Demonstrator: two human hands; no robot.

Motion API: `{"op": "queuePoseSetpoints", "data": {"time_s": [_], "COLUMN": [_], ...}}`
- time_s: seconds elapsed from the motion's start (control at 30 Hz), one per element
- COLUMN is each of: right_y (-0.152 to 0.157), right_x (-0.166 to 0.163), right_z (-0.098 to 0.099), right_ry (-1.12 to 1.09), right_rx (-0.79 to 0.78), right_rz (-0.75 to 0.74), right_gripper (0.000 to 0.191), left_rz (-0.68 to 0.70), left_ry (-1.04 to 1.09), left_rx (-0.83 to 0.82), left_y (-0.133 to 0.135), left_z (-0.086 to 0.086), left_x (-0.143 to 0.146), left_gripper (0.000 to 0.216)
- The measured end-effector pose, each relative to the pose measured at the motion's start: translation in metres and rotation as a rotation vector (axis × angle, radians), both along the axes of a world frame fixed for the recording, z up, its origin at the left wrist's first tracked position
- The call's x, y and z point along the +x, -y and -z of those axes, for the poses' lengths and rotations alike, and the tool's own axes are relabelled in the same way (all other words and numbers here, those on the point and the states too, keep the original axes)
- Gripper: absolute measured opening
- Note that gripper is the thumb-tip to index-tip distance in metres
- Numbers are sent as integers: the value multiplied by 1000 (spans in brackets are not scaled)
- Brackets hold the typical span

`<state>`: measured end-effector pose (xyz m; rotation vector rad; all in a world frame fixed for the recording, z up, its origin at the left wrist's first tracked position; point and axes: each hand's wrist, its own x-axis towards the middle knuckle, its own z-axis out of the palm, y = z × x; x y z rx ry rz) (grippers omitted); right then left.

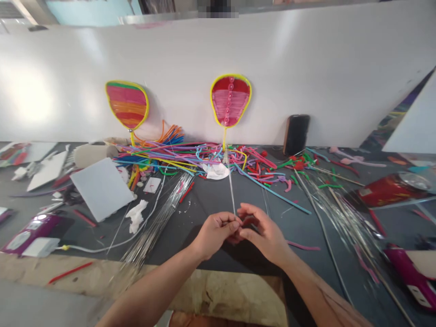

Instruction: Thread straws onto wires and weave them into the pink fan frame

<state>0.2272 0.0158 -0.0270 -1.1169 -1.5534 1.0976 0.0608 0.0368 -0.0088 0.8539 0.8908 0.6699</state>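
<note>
My left hand (216, 229) and my right hand (264, 231) meet over the dark table mat (211, 200), fingertips pinched together. Between them they hold the lower end of a thin silver wire (232, 190) that rises away from me toward the pile of coloured pipe cleaners (190, 154). A bit of red shows between my fingers; I cannot make out what it is. Two finished fan shapes lean on the white wall: a striped orange and pink fan (127, 104) and a red and pink fan (230, 100), both edged in yellow.
Bundles of silver wires lie at left (160, 218) and right (344, 213). A white foam sheet (102, 187), crumpled tissue (136, 214), a purple power strip (30, 229), a black phone (296, 134) against the wall and a red tin (388, 188) surround the spot.
</note>
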Motion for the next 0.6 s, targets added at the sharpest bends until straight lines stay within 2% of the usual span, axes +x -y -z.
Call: {"op": "queuePoseSetpoints", "data": {"time_s": [0.1, 0.23, 0.47, 0.6], "right_y": [-3, -7, -19, -18], "right_x": [3, 3, 10, 16], "right_z": [-6, -11, -16, -21], "right_ry": [-183, -354, -787, -836], "right_rx": [-176, -324, -460, -490], "right_rz": [8, 73, 291, 265], "right_gripper": [38, 25, 21, 25], "left_rz": [143, 264, 468, 576], "left_ry": [-52, -104, -155, -90], "left_rx": [8, -11, -90, -127], "left_y": [5, 9, 16, 18], "left_z": [2, 4, 5, 3], "left_x": [2, 4, 2, -1], "left_gripper": [35, 35, 32, 30]}}
